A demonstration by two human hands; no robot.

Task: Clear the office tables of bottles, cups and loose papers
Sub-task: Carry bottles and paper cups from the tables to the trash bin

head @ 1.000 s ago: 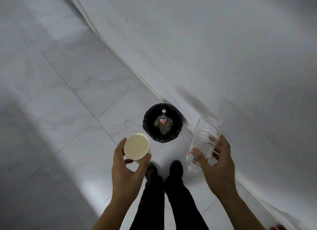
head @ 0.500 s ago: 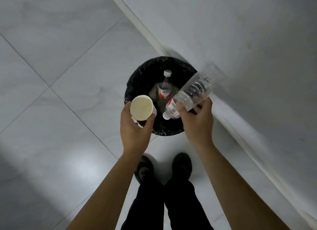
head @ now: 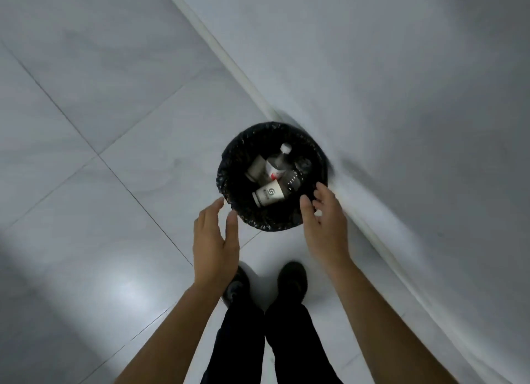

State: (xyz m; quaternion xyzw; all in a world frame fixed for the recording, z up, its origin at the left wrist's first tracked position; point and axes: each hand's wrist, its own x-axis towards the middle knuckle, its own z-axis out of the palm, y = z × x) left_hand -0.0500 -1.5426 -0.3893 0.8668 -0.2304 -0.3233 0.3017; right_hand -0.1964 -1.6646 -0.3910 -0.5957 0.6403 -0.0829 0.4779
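Lying inside the black-lined bin (head: 258,224) beside the wall (head: 401,82): a white paper cup (head: 269,197) and clear bottles (head: 276,163). Above its near rim, left hand (head: 215,246) and right hand (head: 324,231), fingers loose, gripping nothing. Office tables out of view; remainder impossible to judge.

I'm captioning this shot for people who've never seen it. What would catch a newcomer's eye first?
The black bin on the pale tiled floor, beside the wall, stands out most; a white paper cup and a capped bottle lie inside it. Nearer the camera, the left hand and right hand hover open and empty, either side of its near rim.
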